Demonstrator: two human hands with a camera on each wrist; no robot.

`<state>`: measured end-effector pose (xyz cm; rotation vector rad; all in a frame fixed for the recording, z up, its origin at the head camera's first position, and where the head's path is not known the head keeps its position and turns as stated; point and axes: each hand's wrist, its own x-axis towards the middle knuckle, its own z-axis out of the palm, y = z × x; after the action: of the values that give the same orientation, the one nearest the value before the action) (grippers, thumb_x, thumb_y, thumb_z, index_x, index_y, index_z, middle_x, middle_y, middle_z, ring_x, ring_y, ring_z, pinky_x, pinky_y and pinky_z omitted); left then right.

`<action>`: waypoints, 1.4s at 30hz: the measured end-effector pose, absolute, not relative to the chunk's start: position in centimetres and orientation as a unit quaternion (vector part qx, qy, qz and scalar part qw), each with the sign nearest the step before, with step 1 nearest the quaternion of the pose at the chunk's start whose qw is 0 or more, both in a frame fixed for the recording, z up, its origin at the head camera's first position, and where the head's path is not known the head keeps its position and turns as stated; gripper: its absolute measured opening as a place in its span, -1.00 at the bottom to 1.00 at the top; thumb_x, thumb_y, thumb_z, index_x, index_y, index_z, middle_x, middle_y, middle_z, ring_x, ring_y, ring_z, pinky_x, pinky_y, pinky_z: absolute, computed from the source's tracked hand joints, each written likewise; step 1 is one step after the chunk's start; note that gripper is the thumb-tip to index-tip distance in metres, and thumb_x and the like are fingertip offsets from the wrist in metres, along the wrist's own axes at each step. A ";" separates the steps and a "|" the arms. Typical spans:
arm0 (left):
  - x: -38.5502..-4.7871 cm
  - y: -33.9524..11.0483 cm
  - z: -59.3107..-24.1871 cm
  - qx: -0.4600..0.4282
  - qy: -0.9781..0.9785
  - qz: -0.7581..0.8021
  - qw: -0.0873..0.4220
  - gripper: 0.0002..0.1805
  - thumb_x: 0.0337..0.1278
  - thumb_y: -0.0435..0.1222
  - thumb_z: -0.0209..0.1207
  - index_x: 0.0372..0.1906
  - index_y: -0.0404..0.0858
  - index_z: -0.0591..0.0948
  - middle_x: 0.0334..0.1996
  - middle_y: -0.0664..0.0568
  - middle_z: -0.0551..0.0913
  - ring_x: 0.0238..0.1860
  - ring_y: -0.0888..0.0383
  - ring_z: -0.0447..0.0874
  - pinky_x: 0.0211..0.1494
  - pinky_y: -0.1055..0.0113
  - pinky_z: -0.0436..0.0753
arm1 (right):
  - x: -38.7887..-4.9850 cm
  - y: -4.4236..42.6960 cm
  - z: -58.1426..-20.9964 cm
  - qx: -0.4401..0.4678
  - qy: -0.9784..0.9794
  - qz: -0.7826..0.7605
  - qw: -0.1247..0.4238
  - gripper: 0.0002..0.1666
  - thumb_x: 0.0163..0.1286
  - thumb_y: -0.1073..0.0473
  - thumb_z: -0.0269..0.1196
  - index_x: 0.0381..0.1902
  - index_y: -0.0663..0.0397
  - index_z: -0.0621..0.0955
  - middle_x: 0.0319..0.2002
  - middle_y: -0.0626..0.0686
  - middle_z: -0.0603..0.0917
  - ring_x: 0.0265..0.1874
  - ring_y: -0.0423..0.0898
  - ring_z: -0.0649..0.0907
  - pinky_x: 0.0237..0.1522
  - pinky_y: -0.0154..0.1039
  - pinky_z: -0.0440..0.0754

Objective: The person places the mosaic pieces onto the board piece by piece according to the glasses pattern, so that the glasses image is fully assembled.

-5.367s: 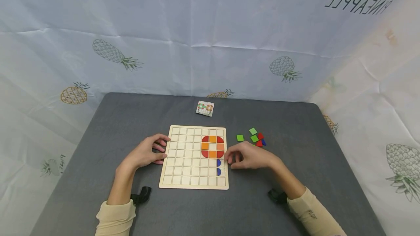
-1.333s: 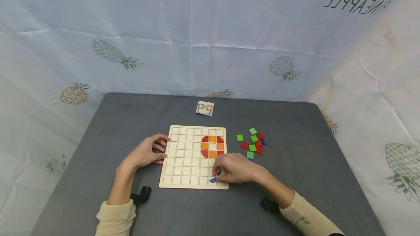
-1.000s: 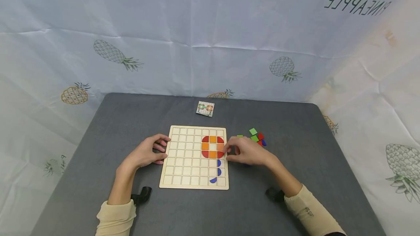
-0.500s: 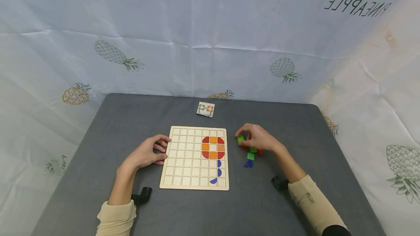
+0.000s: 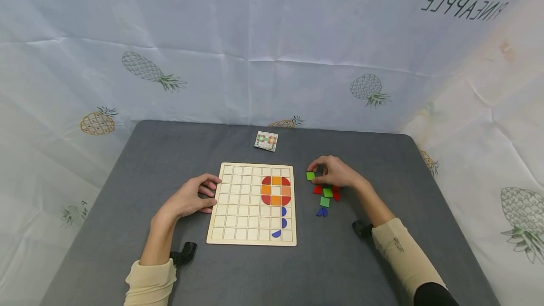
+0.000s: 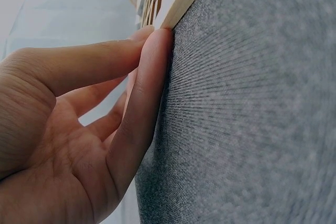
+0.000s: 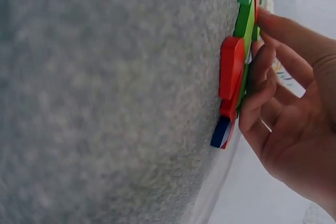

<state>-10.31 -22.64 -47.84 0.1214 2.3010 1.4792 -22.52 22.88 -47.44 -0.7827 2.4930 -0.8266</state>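
A pale wooden grid board [image 5: 229, 210] lies on the table. On its right side, red corner pieces and orange squares [image 5: 276, 200] form a rounded ring. Below that sit blue half-round pieces [image 5: 284, 223]. My left hand [image 5: 189, 197] touches the board's left edge with thumb and fingertips; the left wrist view shows these fingertips [image 6: 157, 43] against the edge. Right of the board, my right hand [image 5: 337, 174] pinches a green square tile [image 5: 310, 175] between thumb and index finger, low over the table. It partly hides the loose pieces beneath it.
Near my right hand lie loose red pieces [image 5: 336, 194], green squares [image 5: 325, 202] and blue pieces [image 5: 322, 212]. In the right wrist view, red [image 7: 231, 66] and dark blue [image 7: 220, 132] pieces sit close together. A small patterned card [image 5: 266, 141] lies behind the board.
A third blue half-round piece has been set on the board's lower right. My right hand has moved from the board to the loose pieces and pinches a green square. My left hand has stayed put.
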 end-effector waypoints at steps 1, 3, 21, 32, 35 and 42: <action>-10.3 -22.7 -47.8 0.044 0.823 0.529 0.200 -0.40 0.34 -0.53 0.37 0.43 -0.39 0.49 0.10 -0.30 0.50 -0.01 -0.06 0.60 -0.23 0.17 0.90 | -22.6 22.9 -47.5 -0.281 0.890 -0.298 0.202 -0.63 0.41 0.21 0.51 0.14 0.13 0.76 0.07 0.20 0.75 -0.47 -0.18 0.61 -0.38 -0.33 0.65; -10.3 -22.7 -47.9 0.045 0.824 0.528 0.199 -0.40 0.34 -0.53 0.37 0.43 -0.40 0.49 0.11 -0.31 0.50 -0.01 -0.06 0.60 -0.24 0.16 0.90 | -22.7 23.0 -47.5 -0.284 0.887 -0.301 0.207 -0.62 0.41 0.22 0.51 0.16 0.13 0.76 0.08 0.21 0.76 -0.47 -0.17 0.62 -0.38 -0.32 0.65; -10.4 -22.8 -48.0 0.045 0.823 0.531 0.199 -0.38 0.33 -0.53 0.38 0.44 -0.39 0.48 0.12 -0.30 0.49 -0.01 -0.06 0.60 -0.24 0.17 0.90 | -22.0 21.8 -47.5 -0.290 0.878 -0.337 0.176 -0.65 0.41 0.10 0.54 0.10 0.05 0.80 -0.07 0.10 0.79 -0.66 -0.25 0.51 -0.54 -0.35 0.53; -10.4 -22.8 -48.0 0.049 0.823 0.530 0.198 -0.38 0.34 -0.53 0.38 0.44 -0.39 0.48 0.12 -0.30 0.49 -0.01 -0.06 0.60 -0.24 0.17 0.90 | -20.5 17.3 -46.8 -0.336 0.862 -0.342 0.163 -0.67 0.42 0.12 0.53 0.11 -0.01 0.80 0.00 0.06 0.80 -0.53 -0.25 0.56 -0.46 -0.34 0.58; -10.4 -22.8 -48.0 0.050 0.824 0.528 0.196 -0.38 0.33 -0.54 0.38 0.44 -0.39 0.49 0.11 -0.30 0.50 -0.01 -0.06 0.60 -0.24 0.18 0.90 | -20.3 15.9 -46.7 -0.344 0.859 -0.341 0.167 -0.67 0.42 0.10 0.53 0.10 -0.02 0.80 -0.03 0.05 0.80 -0.48 -0.23 0.57 -0.40 -0.35 0.57; -10.4 -22.7 -48.0 0.048 0.824 0.529 0.197 -0.39 0.32 -0.54 0.38 0.43 -0.39 0.50 0.11 -0.30 0.49 -0.02 -0.06 0.60 -0.24 0.19 0.90 | -19.8 12.9 -46.7 -0.363 0.860 -0.316 0.171 -0.68 0.41 0.07 0.53 0.07 -0.01 0.81 -0.05 0.04 0.79 -0.49 -0.22 0.56 -0.41 -0.39 0.54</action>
<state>-10.40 -22.73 -47.98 0.1349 2.3068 1.4819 -19.83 12.91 -46.68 -1.0313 2.4408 -0.8975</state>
